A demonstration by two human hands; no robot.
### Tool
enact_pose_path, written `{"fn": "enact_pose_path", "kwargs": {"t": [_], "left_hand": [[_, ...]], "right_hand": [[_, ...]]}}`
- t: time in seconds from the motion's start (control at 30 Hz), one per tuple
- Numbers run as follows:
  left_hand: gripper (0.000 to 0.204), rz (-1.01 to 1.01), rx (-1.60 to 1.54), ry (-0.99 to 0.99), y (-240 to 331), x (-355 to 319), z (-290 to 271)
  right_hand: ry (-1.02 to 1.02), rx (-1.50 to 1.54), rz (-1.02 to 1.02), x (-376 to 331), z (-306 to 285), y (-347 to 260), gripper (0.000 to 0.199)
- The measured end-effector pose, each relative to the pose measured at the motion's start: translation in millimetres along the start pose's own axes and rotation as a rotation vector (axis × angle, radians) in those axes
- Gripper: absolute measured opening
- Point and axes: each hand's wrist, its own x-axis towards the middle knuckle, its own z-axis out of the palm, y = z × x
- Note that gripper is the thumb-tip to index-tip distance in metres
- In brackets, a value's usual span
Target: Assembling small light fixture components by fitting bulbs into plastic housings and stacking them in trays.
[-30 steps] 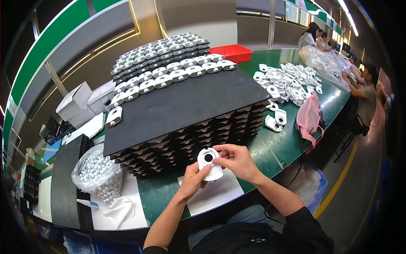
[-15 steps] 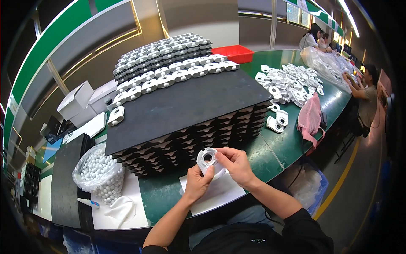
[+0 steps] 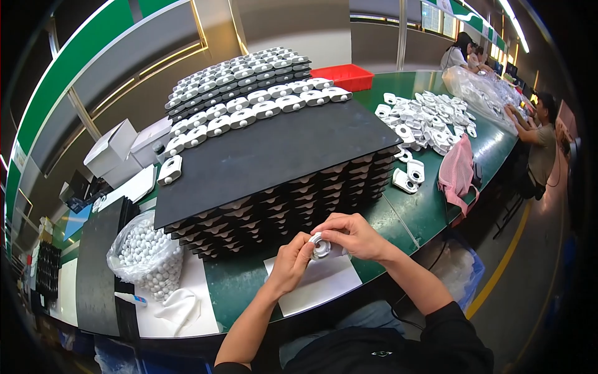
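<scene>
Between both hands, above a white sheet (image 3: 324, 290) at the table's front edge, I hold a white plastic housing (image 3: 321, 250) with a round ringed opening. My left hand (image 3: 290, 263) grips its left side, thumb along the edge. Closed on its upper right rim is my right hand (image 3: 358, 237), thumb and fingers pinched there. The fingers cover much of the part. Just beyond stands a stack of black boards (image 3: 274, 168) with similar white parts between the layers. A few rows of white housings with ball fronts (image 3: 268, 111) line the far side of the top board.
At left, a clear bag of white balls (image 3: 146, 249) stands near a white cloth (image 3: 180, 310) and a small glue bottle (image 3: 131, 298). Loose white housings (image 3: 430, 121) lie in a heap at right, near a pink mesh bag (image 3: 456, 171). A red bin (image 3: 344, 77) sits behind; co-workers sit far right.
The housing has tilted and turned in my hands, its opening shifting right and lower. My right hand has moved slightly up, fingers curled over the rim; the left has followed to the right.
</scene>
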Motion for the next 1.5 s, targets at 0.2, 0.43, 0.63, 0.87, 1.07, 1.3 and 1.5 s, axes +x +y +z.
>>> {"fn": "enact_pose_path", "kwargs": {"t": [0.2, 0.43, 0.63, 0.87, 1.07, 1.3, 1.5], "left_hand": [[0.024, 0.068, 0.281, 0.106, -6, 1, 3], [0.022, 0.011, 0.329, 0.080, -7, 3, 0], [0.034, -0.117, -0.066, 0.173, -14, 5, -1], [0.023, -0.217, -0.187, 0.062, -10, 4, -2], [0.024, -0.232, -0.160, 0.057, -8, 1, -1], [0.024, -0.215, -0.130, 0.037, -10, -2, 0], [0.024, -0.152, -0.123, 0.056, -6, 0, 3]], "right_hand": [[0.054, -0.110, 0.016, -1, 9, 3, 0.017], [0.155, -0.157, 0.018, -3, 19, 18, 0.018], [0.098, 0.254, 0.167, 1, 17, 11, 0.015], [0.226, 0.617, 0.261, 0, 16, 15, 0.026], [0.233, 0.612, 0.220, -2, 21, 19, 0.031], [0.250, 0.471, 0.148, -4, 23, 15, 0.029], [0.270, 0.481, 0.123, -2, 24, 16, 0.025]]}}
